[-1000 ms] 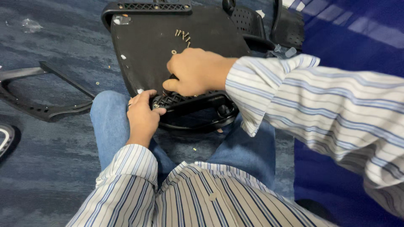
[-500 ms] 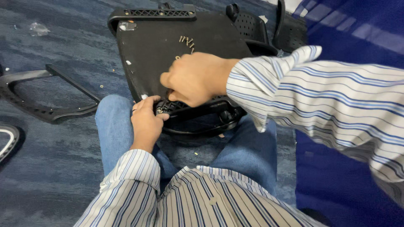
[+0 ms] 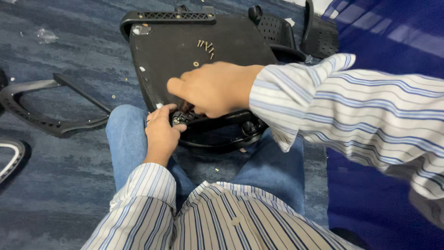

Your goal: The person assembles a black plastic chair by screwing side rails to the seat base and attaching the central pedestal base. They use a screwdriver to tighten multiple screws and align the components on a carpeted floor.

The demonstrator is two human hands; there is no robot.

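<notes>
While the person sat cross-legged: flat black chair-seat underside (image 3: 185,60) lay on the lap.
Left hand (image 3: 162,132): fingers curled around black metal mechanism (image 3: 217,125).
Right hand (image 3: 215,88): fingertips pressed on mechanism; grip hidden, cannot tell.

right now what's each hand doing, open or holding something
left hand: fingers curled on the black metal bracket at the seat panel edge.
right hand: fingers bent down onto the same bracket; grip cannot be told.

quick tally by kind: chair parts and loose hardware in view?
Seat pan: 1
Armrests: 2, one on the carpet, one at the left edge
Mesh backrest: 1
Screw cluster on the seat pan: 1
Washer: 1
Total: 6
</notes>
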